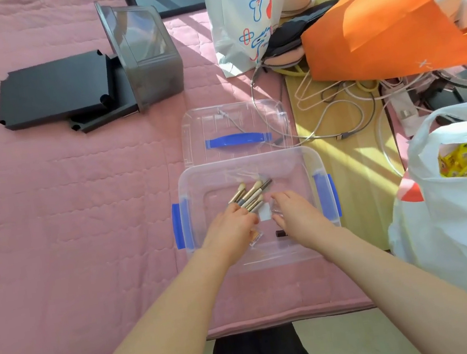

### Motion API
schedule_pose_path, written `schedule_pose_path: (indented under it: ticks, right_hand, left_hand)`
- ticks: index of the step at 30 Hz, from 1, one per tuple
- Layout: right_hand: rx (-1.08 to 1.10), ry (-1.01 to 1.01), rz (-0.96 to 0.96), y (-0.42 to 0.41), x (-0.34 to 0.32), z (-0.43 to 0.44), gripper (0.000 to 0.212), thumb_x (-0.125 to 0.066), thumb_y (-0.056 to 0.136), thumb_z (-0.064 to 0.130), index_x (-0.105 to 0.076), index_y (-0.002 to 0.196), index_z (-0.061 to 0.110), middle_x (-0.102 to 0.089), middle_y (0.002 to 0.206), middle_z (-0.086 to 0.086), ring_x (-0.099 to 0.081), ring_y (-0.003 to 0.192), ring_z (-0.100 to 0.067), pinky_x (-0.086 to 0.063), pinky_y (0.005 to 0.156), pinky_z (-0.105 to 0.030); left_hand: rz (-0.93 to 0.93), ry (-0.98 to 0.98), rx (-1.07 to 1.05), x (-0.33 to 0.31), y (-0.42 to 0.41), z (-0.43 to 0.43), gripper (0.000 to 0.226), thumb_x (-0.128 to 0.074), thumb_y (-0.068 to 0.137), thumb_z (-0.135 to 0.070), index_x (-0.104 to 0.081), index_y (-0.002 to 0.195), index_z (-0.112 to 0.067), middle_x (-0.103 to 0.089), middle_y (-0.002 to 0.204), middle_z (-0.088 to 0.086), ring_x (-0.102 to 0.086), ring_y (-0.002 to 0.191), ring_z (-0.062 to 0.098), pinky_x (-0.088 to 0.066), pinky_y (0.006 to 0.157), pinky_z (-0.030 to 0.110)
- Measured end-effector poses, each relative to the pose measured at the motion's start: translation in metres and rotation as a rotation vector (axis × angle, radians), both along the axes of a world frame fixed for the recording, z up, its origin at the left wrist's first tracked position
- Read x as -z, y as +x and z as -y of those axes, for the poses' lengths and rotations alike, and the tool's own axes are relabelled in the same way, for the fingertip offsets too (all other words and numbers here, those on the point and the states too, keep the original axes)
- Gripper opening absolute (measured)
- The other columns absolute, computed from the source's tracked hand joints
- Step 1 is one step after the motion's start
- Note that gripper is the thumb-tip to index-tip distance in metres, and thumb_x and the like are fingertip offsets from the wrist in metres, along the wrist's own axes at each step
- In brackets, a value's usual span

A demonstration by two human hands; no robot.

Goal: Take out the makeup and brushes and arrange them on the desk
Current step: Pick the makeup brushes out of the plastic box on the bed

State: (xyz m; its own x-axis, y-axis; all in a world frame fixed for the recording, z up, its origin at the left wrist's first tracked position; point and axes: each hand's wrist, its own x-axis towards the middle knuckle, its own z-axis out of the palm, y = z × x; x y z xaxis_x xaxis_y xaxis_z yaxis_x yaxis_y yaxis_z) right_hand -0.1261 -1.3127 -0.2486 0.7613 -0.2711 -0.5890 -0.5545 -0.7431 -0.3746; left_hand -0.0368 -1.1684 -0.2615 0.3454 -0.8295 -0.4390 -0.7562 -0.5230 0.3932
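**Brushes in hand, still inside the box**

In the head view, a clear plastic storage box (pixel 313 162) with blue latches sits on a pink quilted cover (pixel 78 200). Its lid (pixel 237 140), with a blue handle, lies just behind.

Inside the box lies a fanned bundle of pale-handled makeup brushes (pixel 251 193) with cream bristles. The left hand (pixel 231 228) curls its fingers round their handle ends. The right hand (pixel 295 213) hovers beside it, fingers loose and spread, holding nothing I can make out.

A small orange-tinted compact (pixel 256 237) and a dark tube (pixel 280 233) lie near the front wall.

The brushes look light, stiff and slick. They are best taken by the handles, sparing the soft bristles. The compact could crack if dropped.

I can read no writing anywhere.
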Motion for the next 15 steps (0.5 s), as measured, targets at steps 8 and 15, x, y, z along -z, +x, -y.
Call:
schedule_pose_path:
  ticks: [8,15]
  right_hand:
    - [-0.073,-0.126,-0.191,0.022,0.031,0.005,0.054,-0.064,0.085,0.005,-0.038,0.132,0.004,-0.044,0.130,-0.017,-0.046,0.116,-0.033,-0.043,0.088,-0.035]
    - [-0.083,-0.232,-0.197,0.021,0.047,0.008,0.050,-0.052,0.084,-0.009,-0.038,0.130,0.001,-0.044,0.128,-0.017,-0.044,0.116,-0.032,-0.043,0.084,-0.035]
  left_hand:
    - [0.114,0.099,0.297,0.033,-0.005,0.010,0.026,-0.052,0.089,-0.002,-0.062,0.109,-0.014,-0.062,0.108,0.003,-0.044,0.112,0.025,-0.035,0.083,0.034]
    - [0.162,0.096,0.364,0.049,-0.004,0.018,0.028,-0.053,0.087,-0.005,-0.058,0.114,-0.013,-0.053,0.116,0.006,-0.043,0.112,0.027,-0.033,0.087,0.035]
